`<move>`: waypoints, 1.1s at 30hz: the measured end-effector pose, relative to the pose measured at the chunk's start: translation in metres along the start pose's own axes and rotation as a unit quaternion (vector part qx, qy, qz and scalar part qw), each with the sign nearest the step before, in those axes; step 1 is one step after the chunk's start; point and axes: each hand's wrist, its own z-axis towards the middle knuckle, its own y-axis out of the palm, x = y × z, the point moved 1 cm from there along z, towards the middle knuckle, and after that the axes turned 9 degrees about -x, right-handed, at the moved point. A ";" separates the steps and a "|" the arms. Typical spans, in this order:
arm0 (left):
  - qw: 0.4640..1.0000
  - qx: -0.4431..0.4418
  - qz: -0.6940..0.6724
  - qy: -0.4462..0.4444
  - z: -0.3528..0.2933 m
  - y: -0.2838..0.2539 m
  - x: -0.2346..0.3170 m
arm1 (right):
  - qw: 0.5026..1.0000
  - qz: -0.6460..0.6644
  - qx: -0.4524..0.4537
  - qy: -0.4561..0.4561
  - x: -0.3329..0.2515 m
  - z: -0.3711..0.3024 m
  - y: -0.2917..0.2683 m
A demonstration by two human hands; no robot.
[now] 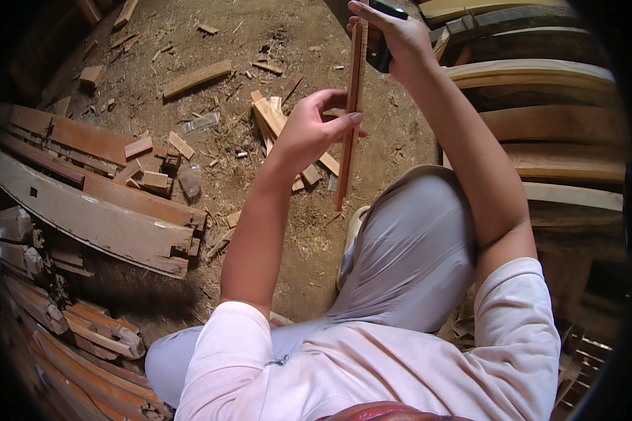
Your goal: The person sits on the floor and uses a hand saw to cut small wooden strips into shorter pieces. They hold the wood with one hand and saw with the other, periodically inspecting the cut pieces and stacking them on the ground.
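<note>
A long, narrow reddish-brown wooden strip [345,168] stands nearly upright before me, its lower end over the dirt floor. My left hand [314,126] pinches it about midway, thumb on the near side and fingertips showing past its right edge. Up at its far end, my right hand [395,34] is closed round the strip, with some fingers hidden behind the wood. Next to that hand is a dark, glossy-topped object [390,10], partly covered by the hand; its kind cannot be made out.
Offcuts [270,116], shavings and a pale wood block [197,78] litter the dirt floor [246,42]. Long notched boards [84,203] are piled on the left. Curved planks [555,126] are stacked on the right, close to my right forearm. My bent knee [421,231] rises below the strip.
</note>
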 end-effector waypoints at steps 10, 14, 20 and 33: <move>0.997 0.031 -0.074 0.007 0.008 0.005 -0.006 | 0.998 0.054 -0.009 0.017 0.027 0.021 -0.014; 0.998 0.037 -0.059 0.005 0.010 0.003 -0.002 | 0.998 0.053 0.042 0.003 0.026 0.019 -0.008; 0.998 0.031 -0.042 -0.018 0.010 -0.001 -0.005 | 0.997 0.033 0.070 0.006 0.028 0.022 -0.015; 0.998 0.044 -0.040 -0.015 0.012 0.003 -0.008 | 0.997 0.048 0.039 0.046 0.029 0.022 -0.018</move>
